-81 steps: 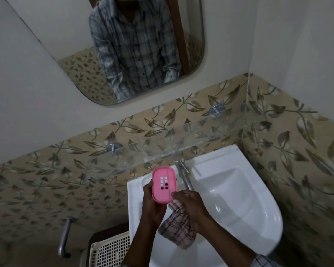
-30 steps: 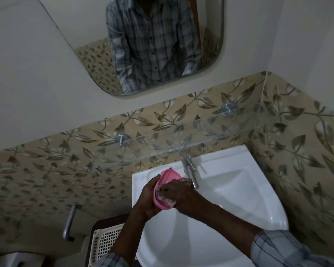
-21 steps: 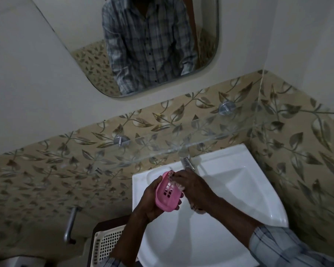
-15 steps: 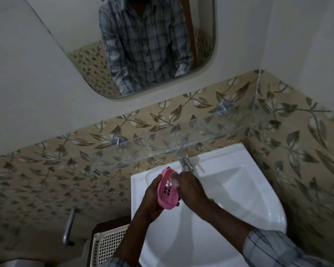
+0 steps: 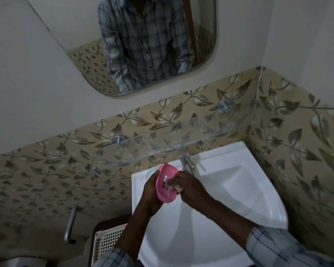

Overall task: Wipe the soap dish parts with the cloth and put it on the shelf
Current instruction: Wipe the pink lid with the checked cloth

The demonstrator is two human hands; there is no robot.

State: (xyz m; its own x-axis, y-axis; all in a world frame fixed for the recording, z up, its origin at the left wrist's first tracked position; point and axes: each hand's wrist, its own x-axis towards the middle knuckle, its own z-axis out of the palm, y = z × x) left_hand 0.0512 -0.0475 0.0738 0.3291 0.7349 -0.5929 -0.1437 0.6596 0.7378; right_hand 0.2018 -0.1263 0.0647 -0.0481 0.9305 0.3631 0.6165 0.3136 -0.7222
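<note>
A pink slotted soap dish part is held upright over the white sink, its hollow side facing right. My left hand grips it from behind. My right hand presses a bunched checked cloth into the dish's inside; most of the cloth is hidden under the fingers. A glass shelf runs along the tiled wall just above the sink, on two round metal mounts.
A metal tap stands at the sink's back, right beside the dish. A white perforated basket sits low left of the sink, near a metal handle. A mirror hangs above.
The dish went from facing me to turned on edge, hollow side right. My right hand has moved the cloth from hanging below the dish up into its inside, rubbing it there.
</note>
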